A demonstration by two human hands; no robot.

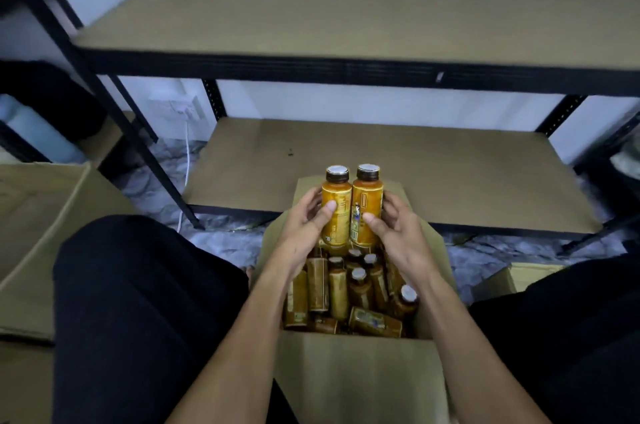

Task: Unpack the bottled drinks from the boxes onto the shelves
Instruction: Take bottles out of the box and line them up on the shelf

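- Two black-trousered knees at the near edge, left (138, 302) and right (571, 337).
- One open cardboard box (356, 378) sits on the floor between the knees, its near flap folded toward the person.
- Loose bottles in the box (337, 295): amber bodies, dark caps with pale tops. Jumbled, some lying, some roughly upright. About ten visible; exact count cannot be told, as the forearms cover part of the pile.
- Left hand (304, 226): fingers curled round the left bottle (336, 212), thumb laid across the front label.
- Right hand (398, 233): fingers curled round the right bottle (367, 208), thumb on the front label.
- Held bottles: two. Upright, side by side, touching, caps on. They are raised above the far end of the box, clear of the pile.
- Second cardboard box (34, 233) on the left, flap open. Part of a third box (498, 281) shows at the right by the knee.
- Floor: grey mottled covering (225, 247).
- One white cable (187, 153) runs down from a wall socket (176, 108), far left.
- Shelf boards in view: two, brown, on a black metal frame. Lower shelf (381, 174) lies just beyond the box; upper shelf (346, 14) is above and farther.
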